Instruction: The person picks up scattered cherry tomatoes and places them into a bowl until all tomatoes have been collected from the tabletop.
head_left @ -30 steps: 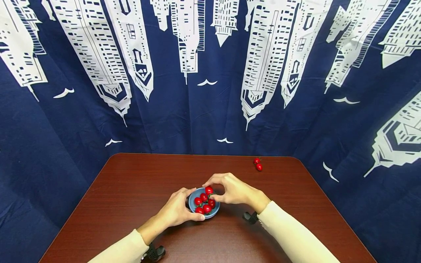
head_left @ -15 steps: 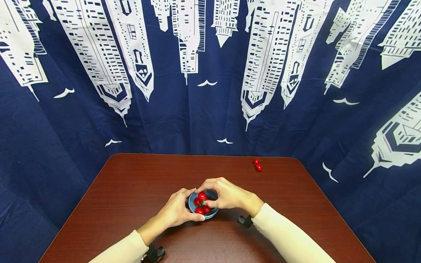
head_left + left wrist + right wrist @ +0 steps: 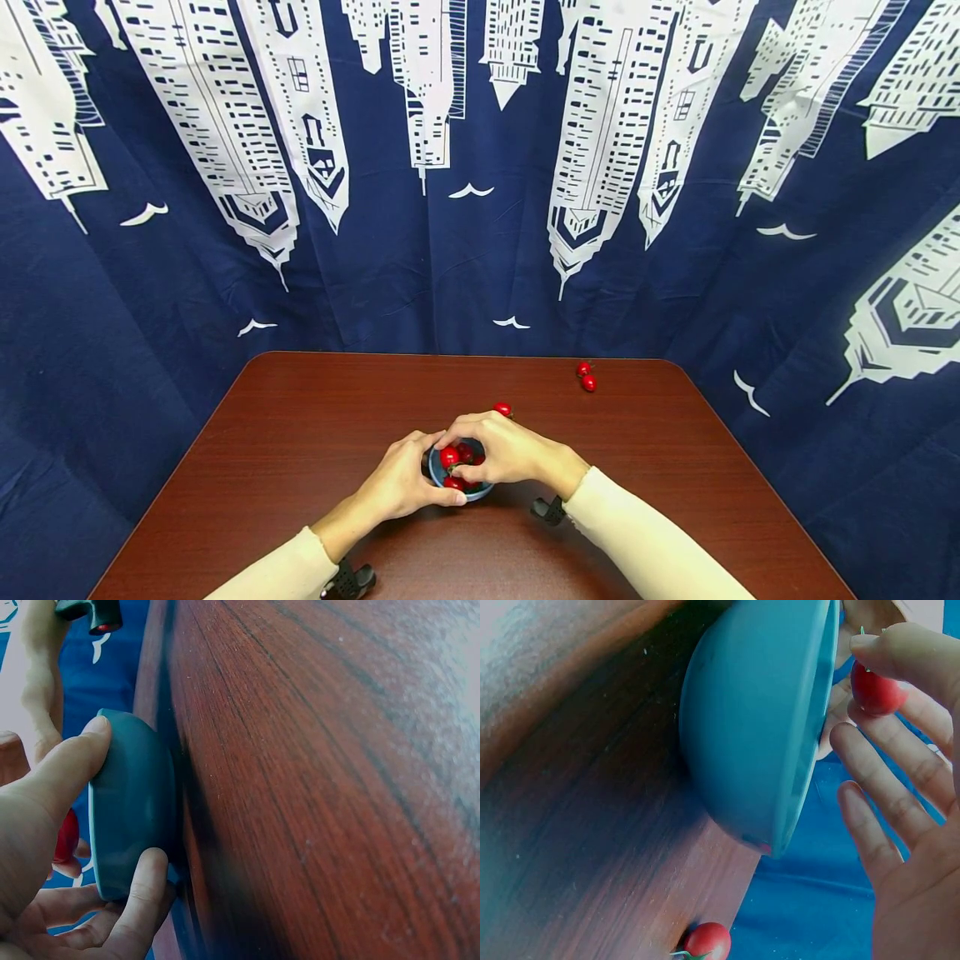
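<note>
My left hand grips a small blue bowl by its left side, with the thumb on the near part of the rim. The bowl stands on the table with several red cherry tomatoes in it; my right hand hides some of them. Over the bowl, my right hand pinches a cherry tomato with a green stem between thumb and fingers. The right wrist view shows this tomato just outside the bowl's opening, its other fingers spread.
One loose cherry tomato lies on the brown table just beyond my right hand. Two more cherry tomatoes lie together near the far right edge. Behind the table hangs a dark blue cloth printed with white buildings.
My right hand has moved left and slightly nearer across the bowl, carrying the pinched cherry tomato. A loose tomato beyond it has come into view. My left hand has stayed on the bowl.
</note>
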Demonstrator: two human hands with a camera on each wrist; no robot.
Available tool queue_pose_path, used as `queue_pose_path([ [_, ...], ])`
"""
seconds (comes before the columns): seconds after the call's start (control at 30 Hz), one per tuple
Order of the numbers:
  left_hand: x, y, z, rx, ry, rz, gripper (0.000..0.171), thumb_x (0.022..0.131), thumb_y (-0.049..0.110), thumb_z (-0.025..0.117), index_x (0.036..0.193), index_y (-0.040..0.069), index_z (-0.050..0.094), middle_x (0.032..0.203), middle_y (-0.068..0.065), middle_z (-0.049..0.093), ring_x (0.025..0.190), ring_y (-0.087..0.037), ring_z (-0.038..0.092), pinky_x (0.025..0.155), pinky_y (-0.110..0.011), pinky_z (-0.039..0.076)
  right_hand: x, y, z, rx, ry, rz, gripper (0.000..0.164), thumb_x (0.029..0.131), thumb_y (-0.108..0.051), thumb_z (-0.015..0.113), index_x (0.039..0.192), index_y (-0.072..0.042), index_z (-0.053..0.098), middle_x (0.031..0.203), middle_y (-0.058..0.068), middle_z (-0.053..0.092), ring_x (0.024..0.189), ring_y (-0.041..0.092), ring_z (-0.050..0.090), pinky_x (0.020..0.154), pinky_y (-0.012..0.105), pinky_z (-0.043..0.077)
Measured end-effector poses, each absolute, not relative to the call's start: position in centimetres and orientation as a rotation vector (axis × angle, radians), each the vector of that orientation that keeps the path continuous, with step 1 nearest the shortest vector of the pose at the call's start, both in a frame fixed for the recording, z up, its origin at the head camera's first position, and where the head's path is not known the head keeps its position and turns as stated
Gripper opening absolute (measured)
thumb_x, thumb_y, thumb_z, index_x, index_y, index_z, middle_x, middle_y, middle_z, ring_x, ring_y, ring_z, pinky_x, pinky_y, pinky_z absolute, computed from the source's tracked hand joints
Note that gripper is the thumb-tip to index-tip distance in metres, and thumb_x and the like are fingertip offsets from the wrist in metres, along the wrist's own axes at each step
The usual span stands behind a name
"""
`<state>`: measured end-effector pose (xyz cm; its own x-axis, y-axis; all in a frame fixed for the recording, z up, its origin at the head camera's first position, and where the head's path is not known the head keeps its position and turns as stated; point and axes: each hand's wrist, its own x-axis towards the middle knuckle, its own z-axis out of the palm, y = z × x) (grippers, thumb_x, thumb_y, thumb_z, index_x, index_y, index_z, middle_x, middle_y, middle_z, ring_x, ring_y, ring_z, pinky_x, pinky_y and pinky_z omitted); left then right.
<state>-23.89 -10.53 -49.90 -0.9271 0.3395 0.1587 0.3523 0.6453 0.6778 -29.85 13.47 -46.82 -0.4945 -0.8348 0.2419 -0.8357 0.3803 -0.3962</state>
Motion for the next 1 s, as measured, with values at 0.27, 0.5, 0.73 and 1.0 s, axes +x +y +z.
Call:
queue_pose_path([
  [0.27,-23.9,-10.5,-50.0,-0.614,-2.837,-1.212,0.096,0.078,0.042,0.111,0.156,0.002,0.071,0.132,-0.012,0.077,0.115,-0.023,0.073,0.101,-0.046,0.068,-29.8,13.5,-46.7,1.613,-2.585,0.767,0.046,0.100,-0.021,0.093,0.144,-0.013,0.080,0.138,0.001,0.083,0.127,0.021,0.082,0.113,0.037,0.065],
  [0.5,-23.8,-10.5,-50.1,-0.589,-2.843,-1.225,0.099,0.078,0.042,0.112,0.156,-0.002,0.069,0.138,-0.014,0.077,0.120,-0.025,0.073,0.105,-0.048,0.067,-29.7,13.9,-46.7,1.604,-2.558,0.753,0.043,0.101,-0.025,0.092,0.141,-0.013,0.081,0.136,0.004,0.084,0.124,0.024,0.083,0.109,0.042,0.068],
  [0.73,-23.8,-10.5,-49.9,-0.576,-2.844,-1.183,0.102,0.076,0.043,0.112,0.156,-0.003,0.069,0.136,-0.013,0.078,0.119,-0.024,0.074,0.105,-0.047,0.067,-29.8,14.4,-46.7,1.590,-2.547,0.747,0.041,0.101,-0.024,0.091,0.140,-0.014,0.081,0.134,0.004,0.084,0.123,0.021,0.082,0.107,0.043,0.067],
  [1.0,-23.7,-10.4,-49.8,-0.592,-2.841,-1.184,0.103,0.077,0.044,0.111,0.158,-0.003,0.068,0.139,-0.015,0.077,0.123,-0.026,0.074,0.109,-0.051,0.066,-30.0,15.0,-46.5,1.598,-2.516,0.785,0.041,0.099,-0.020,0.092,0.138,-0.010,0.081,0.131,0.008,0.084,0.120,0.025,0.083,0.107,0.044,0.068],
])
